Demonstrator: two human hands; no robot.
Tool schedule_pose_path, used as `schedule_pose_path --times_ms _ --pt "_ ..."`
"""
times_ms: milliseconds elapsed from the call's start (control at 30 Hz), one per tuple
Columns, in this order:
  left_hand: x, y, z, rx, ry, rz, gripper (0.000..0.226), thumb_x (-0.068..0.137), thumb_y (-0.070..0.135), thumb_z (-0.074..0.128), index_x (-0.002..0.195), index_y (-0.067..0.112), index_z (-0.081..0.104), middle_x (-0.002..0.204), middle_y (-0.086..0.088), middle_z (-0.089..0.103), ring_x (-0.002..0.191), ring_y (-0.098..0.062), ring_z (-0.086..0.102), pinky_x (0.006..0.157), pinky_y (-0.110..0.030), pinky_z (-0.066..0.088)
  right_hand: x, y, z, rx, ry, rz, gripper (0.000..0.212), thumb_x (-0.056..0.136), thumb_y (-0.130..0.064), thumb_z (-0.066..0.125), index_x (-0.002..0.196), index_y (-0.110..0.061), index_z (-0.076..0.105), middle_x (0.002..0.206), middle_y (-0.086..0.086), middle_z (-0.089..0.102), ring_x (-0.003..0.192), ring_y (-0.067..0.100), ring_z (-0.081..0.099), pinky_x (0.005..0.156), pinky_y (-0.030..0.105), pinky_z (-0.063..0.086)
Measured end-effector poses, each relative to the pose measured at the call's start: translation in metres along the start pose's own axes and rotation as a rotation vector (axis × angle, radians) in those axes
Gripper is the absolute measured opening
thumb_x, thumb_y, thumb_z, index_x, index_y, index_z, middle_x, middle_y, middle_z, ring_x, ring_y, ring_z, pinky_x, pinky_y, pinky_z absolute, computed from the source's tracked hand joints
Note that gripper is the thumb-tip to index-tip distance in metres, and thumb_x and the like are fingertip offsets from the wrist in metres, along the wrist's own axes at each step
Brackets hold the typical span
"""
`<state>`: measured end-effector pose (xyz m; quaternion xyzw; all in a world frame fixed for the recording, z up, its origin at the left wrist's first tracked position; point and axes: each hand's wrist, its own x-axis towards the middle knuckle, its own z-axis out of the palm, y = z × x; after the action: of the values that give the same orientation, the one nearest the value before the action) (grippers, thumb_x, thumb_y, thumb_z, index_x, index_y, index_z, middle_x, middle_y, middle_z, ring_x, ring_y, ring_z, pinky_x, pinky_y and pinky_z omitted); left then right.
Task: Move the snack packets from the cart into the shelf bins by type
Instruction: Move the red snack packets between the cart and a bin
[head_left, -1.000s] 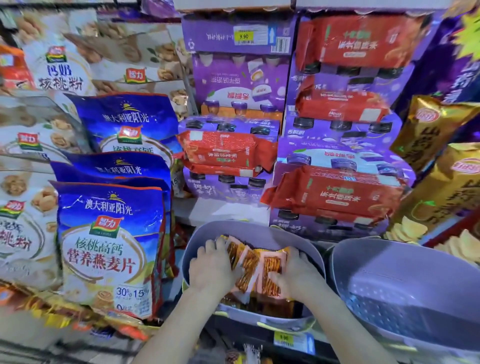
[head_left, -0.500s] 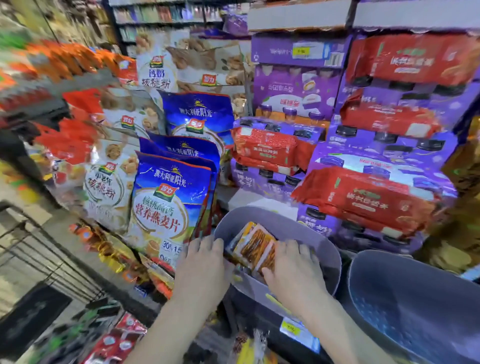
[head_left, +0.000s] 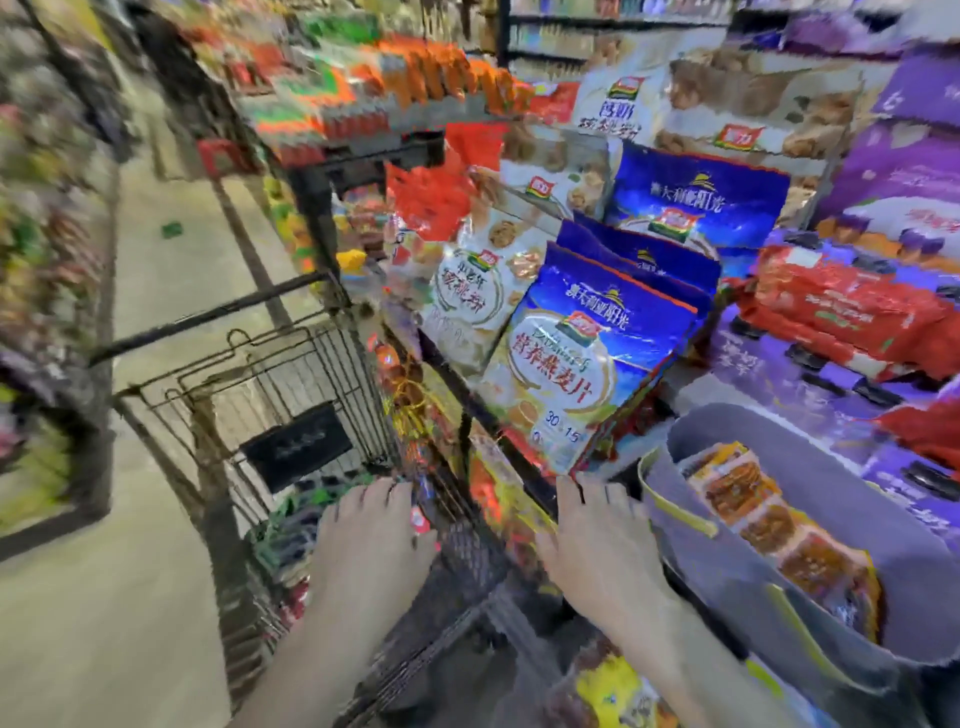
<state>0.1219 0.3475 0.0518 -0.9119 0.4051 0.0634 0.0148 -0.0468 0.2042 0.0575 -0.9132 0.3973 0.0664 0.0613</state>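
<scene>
Floor (head_left: 104, 623), pale and smooth, stretches well to the left of the grey bin (head_left: 737, 587) and runs away between blurred shelf rows as a wide lane. Between that lane and the bin stands the cart (head_left: 270, 384), a black wire basket of thin bars with a dark plate on its far wall. Its near rim lies left of the bin, with the shelf edge between them.

The bin is smooth matt plastic with a rounded, curving lip and yellow-green tags on its front wall. Inside it lie the snack packets (head_left: 748, 504): flat glossy sachets overlapping in a row, orange-yellow borders round brown ridged contents, print too blurred to read. More packets (head_left: 291, 540), green, dark and red, lie low in the cart, left of the bin, too blurred to sort.

The left hand (head_left: 371, 540) hangs over the cart's near rim, fingers straight and slightly spread, holding nothing. The right hand (head_left: 592, 556) is just left of the bin's lip, fingers stretched forward with nothing in them, tips close under a shiny blue bag (head_left: 587, 358) standing above and left of the bin. Red crinkled packs (head_left: 841, 306) lie among purple cartons (head_left: 914, 171) above and behind the bin.
</scene>
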Motion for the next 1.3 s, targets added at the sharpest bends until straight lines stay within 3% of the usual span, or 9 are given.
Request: schedule_pose_path --times_ms 200,300,467,700,900,1033,1167,1233,1300 --pt "-0.041 -0.130 0.034 -0.036 -0.142 -0.290 0.055 0.103 0.060 0.047 0.146 0.025 0.047 0.146 0.003 0.055 0.135 -0.025 0.053 0.109 -0.039 0.045 0.009 -0.117 0.043 0.009 -0.113 -0.183 0.057 0.103 -0.053 0.044 0.148 -0.020 0.034 0.147 0.005 0.042 0.135 0.031 0.041 0.110 0.044 0.038" --pt "-0.056 -0.170 0.056 -0.064 -0.214 -0.391 0.048 0.101 0.060 0.050 0.133 0.024 0.053 0.136 0.001 0.060 0.127 -0.026 0.057 0.102 -0.040 0.050 0.009 -0.158 0.071 -0.021 -0.184 -0.256 0.057 0.103 -0.052 0.044 0.148 -0.018 0.034 0.145 0.005 0.043 0.133 0.031 0.043 0.107 0.043 0.039" --pt "-0.062 -0.199 0.101 -0.166 -0.251 -0.480 0.056 0.104 0.055 0.048 0.151 0.023 0.044 0.150 0.002 0.054 0.136 -0.025 0.051 0.107 -0.039 0.047 0.024 -0.198 0.109 -0.051 -0.302 -0.331 0.066 0.105 -0.051 0.041 0.158 -0.016 0.024 0.156 0.006 0.036 0.140 0.030 0.038 0.114 0.045 0.034" --pt "-0.016 -0.207 0.163 -0.365 -0.304 -0.662 0.055 0.101 0.057 0.055 0.144 0.023 0.050 0.139 -0.002 0.060 0.124 -0.027 0.058 0.097 -0.042 0.054 0.091 -0.220 0.164 -0.018 -0.429 -0.416 0.067 0.105 -0.052 0.042 0.159 -0.015 0.026 0.157 0.006 0.038 0.141 0.028 0.039 0.114 0.042 0.037" --pt "0.045 -0.218 0.223 -0.677 -0.193 -0.940 0.057 0.097 0.051 0.064 0.143 0.019 0.051 0.135 -0.006 0.065 0.120 -0.030 0.063 0.098 -0.048 0.056 0.173 -0.232 0.233 0.102 -0.526 -0.400 0.070 0.103 -0.053 0.050 0.158 -0.014 0.030 0.153 0.006 0.044 0.140 0.028 0.041 0.112 0.044 0.041" --pt "0.079 -0.214 0.265 -0.819 -0.057 -1.115 0.065 0.102 0.046 0.061 0.153 0.014 0.039 0.145 -0.013 0.060 0.128 -0.034 0.061 0.106 -0.053 0.052 0.224 -0.233 0.289 0.107 -0.592 -0.351 0.063 0.103 -0.047 0.053 0.152 -0.009 0.039 0.144 0.011 0.052 0.134 0.031 0.047 0.105 0.042 0.045" --pt "0.093 -0.205 0.291 -0.876 0.094 -1.296 0.054 0.108 0.034 0.051 0.155 0.009 0.039 0.120 -0.016 0.072 0.084 -0.022 0.069 0.075 -0.040 0.057 0.265 -0.231 0.336 0.130 -0.627 -0.192 0.059 0.102 -0.046 0.057 0.144 -0.005 0.047 0.137 0.017 0.055 0.127 0.036 0.053 0.101 0.046 0.051" --pt "0.093 -0.205 0.300 -0.847 0.135 -1.305 0.052 0.108 0.040 0.048 0.151 0.011 0.044 0.119 -0.014 0.073 0.084 -0.020 0.070 0.067 -0.035 0.057 0.284 -0.229 0.360 0.209 -0.615 -0.127 0.057 0.100 -0.045 0.061 0.138 -0.004 0.052 0.135 0.020 0.058 0.125 0.039 0.055 0.101 0.047 0.050" --pt "0.092 -0.207 0.306 -0.824 0.171 -1.284 0.051 0.106 0.045 0.046 0.145 0.012 0.050 0.112 -0.008 0.074 0.077 -0.012 0.067 0.058 -0.021 0.046 0.303 -0.227 0.382 0.255 -0.608 -0.056 0.058 0.099 -0.045 0.062 0.138 -0.003 0.054 0.135 0.024 0.059 0.125 0.042 0.056 0.104 0.047 0.047"
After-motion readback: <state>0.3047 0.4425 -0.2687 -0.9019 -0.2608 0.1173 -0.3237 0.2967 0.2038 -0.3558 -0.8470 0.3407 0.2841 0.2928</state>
